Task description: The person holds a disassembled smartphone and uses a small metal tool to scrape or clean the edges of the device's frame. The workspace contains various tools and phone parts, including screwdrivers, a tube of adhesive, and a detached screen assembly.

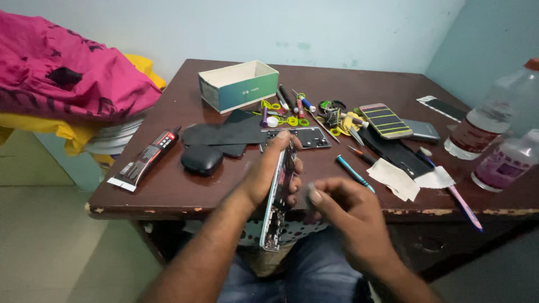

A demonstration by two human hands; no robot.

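Note:
My left hand (pixel 268 171) grips an opened phone (pixel 277 209) edge-on, upright over my lap at the front edge of the brown table (pixel 185 191). The phone's inner parts face right. My right hand (pixel 345 210) is beside the phone's right face, fingers pinched on a small grey piece (pixel 310 193) that is too blurred to name. A phone back frame (pixel 306 137) lies on the table just beyond my hands.
On the table lie a glue tube (pixel 145 159), a black case (pixel 201 159), a black mat (pixel 224 133), a green-white box (pixel 238 84), several screwdrivers and tools (pixel 303 106), two phones (pixel 393 123), paper scraps (pixel 401 178) and two bottles (pixel 494 123). Pink cloth (pixel 62 67) is piled at left.

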